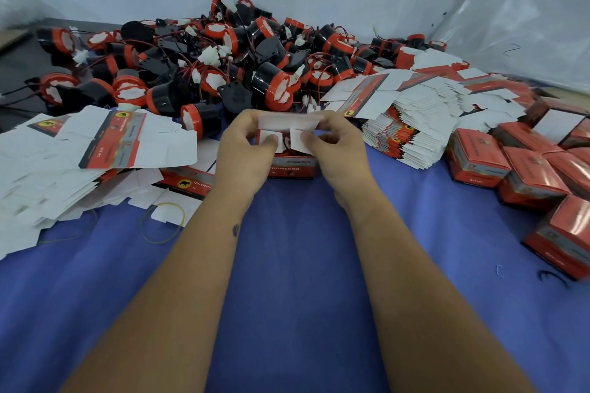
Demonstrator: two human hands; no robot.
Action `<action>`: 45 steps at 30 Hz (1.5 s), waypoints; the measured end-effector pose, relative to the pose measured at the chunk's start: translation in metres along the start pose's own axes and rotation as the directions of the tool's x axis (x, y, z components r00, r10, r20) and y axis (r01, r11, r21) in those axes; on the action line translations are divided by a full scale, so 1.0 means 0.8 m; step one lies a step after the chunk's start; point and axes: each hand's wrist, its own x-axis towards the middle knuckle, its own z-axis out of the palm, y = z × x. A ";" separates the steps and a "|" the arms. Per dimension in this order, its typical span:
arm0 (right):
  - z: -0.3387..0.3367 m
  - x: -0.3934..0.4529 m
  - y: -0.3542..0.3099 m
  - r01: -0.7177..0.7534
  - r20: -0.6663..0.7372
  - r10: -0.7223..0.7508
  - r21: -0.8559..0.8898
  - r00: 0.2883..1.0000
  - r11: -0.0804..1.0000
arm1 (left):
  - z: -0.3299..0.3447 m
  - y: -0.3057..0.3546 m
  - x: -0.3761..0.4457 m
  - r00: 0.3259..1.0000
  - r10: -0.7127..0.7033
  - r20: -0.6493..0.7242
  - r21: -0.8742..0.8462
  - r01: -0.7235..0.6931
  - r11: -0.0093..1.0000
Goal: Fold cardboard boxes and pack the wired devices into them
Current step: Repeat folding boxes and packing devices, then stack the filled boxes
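box (291, 166) contents: hidden by flaps | packed boxes (542, 175): cut off right

1. I see my left hand (247, 150) and right hand (335, 150) holding a small red box (291, 166) upright on the blue bench (297, 265), thumbs pressing its two white side flaps (282, 140) inward.
2. Behind it lies a heap of black-and-red wired devices (223, 57).
3. Flat box blanks (95, 150) lie at left and more blanks (412, 124) at right.
4. Closed boxes (526, 175) sit far right.
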 end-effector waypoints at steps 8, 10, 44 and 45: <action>-0.020 -0.002 -0.008 -0.156 0.089 0.150 0.073 0.985 0.985 | -0.022 0.010 -0.001 0.978 -0.197 0.064 -0.205 0.207 0.957; -0.027 -0.004 -0.008 -0.161 0.183 0.156 0.016 0.971 0.987 | -0.031 0.011 -0.001 0.968 -0.208 0.139 -0.129 0.226 0.965; -0.015 -0.003 0.002 0.042 0.096 -0.038 -0.043 0.995 0.998 | -0.036 -0.010 0.006 0.963 -0.072 0.260 -0.288 0.148 0.946; -0.015 -0.003 0.002 0.043 0.096 -0.040 -0.035 0.995 0.998 | -0.036 -0.010 0.007 0.962 -0.075 0.261 -0.286 0.151 0.946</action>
